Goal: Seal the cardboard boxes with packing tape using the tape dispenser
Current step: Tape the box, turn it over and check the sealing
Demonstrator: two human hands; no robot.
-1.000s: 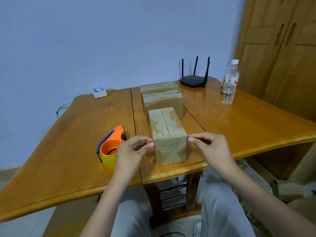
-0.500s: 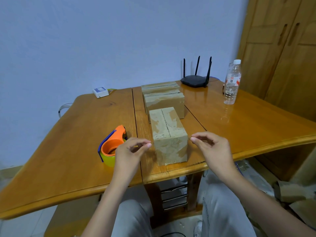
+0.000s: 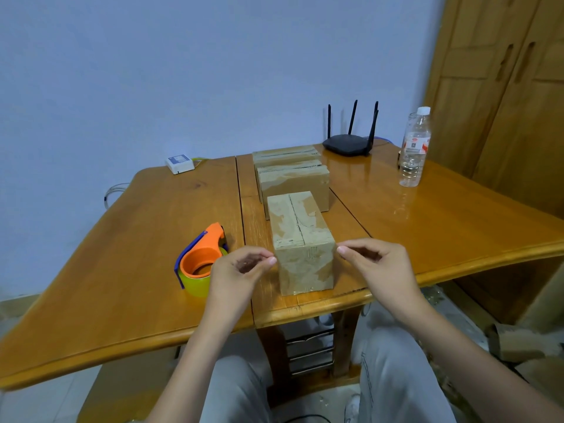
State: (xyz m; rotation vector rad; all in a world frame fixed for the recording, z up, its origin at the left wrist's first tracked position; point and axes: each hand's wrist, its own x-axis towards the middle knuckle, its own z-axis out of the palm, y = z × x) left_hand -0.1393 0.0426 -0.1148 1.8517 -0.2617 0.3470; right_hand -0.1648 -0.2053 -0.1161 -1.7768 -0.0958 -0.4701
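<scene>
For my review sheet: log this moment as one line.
nearest box: untaped | tape dispenser: on table, untouched | left hand, right hand: flanking box, holding nothing

- Orange-brown wooden table (image 3: pixel 122 270): varnished, glossy finish; reflections visible on the far right part of the top; grain lines and plank seams visible.
- Nearest brown cardboard box (image 3: pixel 300 239), at the near edge of the table: matt paper board, patchy surface with torn, paler areas.
- Two further brown cardboard boxes (image 3: pixel 293 178), behind the nearest box: matt board with smoother, slightly shiny strips.
- Orange, blue and yellow plastic tape dispenser (image 3: pixel 201 261), left of the nearest box: smooth, semi-gloss plastic.
- Black plastic router (image 3: pixel 348 145), behind the boxes: smooth, dull sheen.
- Clear plastic water bottle (image 3: pixel 415 148), right of the router: transparent, glossy, with a paper-like label.
- Wooden cabinet (image 3: pixel 503 102), right of the table: satin finish.
</scene>
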